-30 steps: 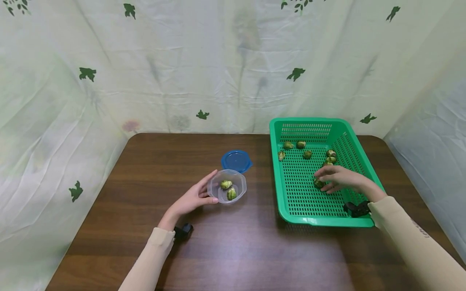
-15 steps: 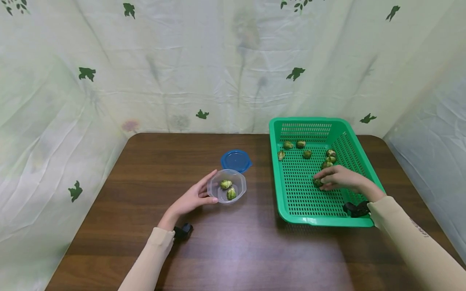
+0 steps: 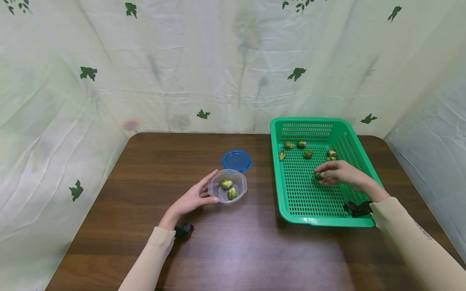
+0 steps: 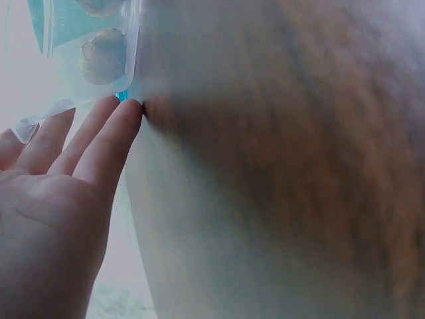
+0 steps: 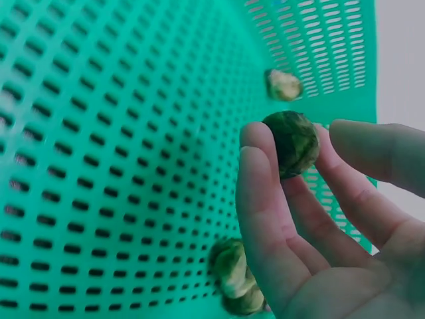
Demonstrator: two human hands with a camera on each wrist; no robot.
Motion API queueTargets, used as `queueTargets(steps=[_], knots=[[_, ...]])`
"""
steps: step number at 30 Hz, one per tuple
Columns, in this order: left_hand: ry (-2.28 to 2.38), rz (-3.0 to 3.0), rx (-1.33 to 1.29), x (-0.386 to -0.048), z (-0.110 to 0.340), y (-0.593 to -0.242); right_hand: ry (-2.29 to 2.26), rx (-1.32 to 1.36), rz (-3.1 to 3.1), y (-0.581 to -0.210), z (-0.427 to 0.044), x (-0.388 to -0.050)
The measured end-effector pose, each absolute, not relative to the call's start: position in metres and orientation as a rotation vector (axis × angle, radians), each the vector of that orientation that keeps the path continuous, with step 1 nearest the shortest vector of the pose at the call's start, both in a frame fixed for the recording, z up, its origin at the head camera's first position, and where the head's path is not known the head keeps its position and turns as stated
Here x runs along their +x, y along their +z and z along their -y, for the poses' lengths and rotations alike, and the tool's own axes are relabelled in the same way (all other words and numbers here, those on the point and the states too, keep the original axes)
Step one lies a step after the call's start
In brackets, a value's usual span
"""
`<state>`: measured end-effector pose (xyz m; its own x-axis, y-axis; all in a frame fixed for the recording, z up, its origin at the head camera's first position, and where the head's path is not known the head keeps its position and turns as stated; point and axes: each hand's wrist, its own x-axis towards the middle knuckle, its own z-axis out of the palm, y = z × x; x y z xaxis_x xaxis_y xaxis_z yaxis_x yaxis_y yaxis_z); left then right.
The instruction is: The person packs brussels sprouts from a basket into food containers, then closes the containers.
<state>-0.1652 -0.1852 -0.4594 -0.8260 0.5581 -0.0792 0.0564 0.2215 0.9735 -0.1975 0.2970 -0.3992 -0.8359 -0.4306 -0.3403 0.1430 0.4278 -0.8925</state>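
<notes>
In the head view my left hand [image 3: 194, 197] steadies a clear plastic container [image 3: 240, 184] at its left side, thumb at the near edge and fingers behind. Two Brussels sprouts [image 3: 231, 193] lie inside it. Over the green basket [image 3: 276, 173], my right hand [image 3: 342, 174] pinches another Brussels sprout [image 5: 292, 143] between thumb and fingertips, clearest in the right wrist view. The left wrist view shows the left fingers [image 4: 109, 146] fairly straight against the container's wall.
More sprouts [image 3: 308, 154] lie scattered in the basket's far part, some partly hidden by the right hand. A blue lid [image 3: 237, 161] lies behind the container on the brown wooden table [image 3: 174, 153]. A pale patterned curtain [image 3: 218, 72] hangs behind.
The right fingers have closed on the sprout, and the hand has risen slightly with it from the basket floor. The left hand and container stay put.
</notes>
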Motion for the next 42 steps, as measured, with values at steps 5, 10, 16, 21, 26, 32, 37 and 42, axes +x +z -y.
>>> queueTargets(steps=[5,10,16,21,26,32,37,42], knots=[[1.629,-2.097,0.569,-0.165,0.184,-0.459,-1.447,-0.268,-2.174,-0.394,-0.293,-0.197],[1.620,-2.111,0.565,-0.165,0.184,-0.459,-1.461,-0.288,-2.190,-0.388,-0.286,-0.197],[1.620,-2.115,0.572,-0.165,0.185,-0.460,-1.503,-0.310,-2.190,-0.379,-0.276,-0.196],[1.627,-2.112,0.573,-0.165,0.185,-0.460,-1.541,-0.334,-2.169,-0.374,-0.267,-0.197],[1.629,-2.108,0.578,-0.165,0.185,-0.461,-1.567,-0.332,-2.167,-0.370,-0.259,-0.198],[1.627,-2.107,0.577,-0.165,0.186,-0.462,-1.584,-0.354,-2.158,-0.366,-0.247,-0.197],[1.629,-2.105,0.578,-0.166,0.186,-0.462,-1.600,-0.375,-2.145,-0.362,-0.234,-0.199],[1.626,-2.107,0.576,-0.166,0.185,-0.461,-1.628,-0.382,-2.126,-0.361,-0.221,-0.200]])
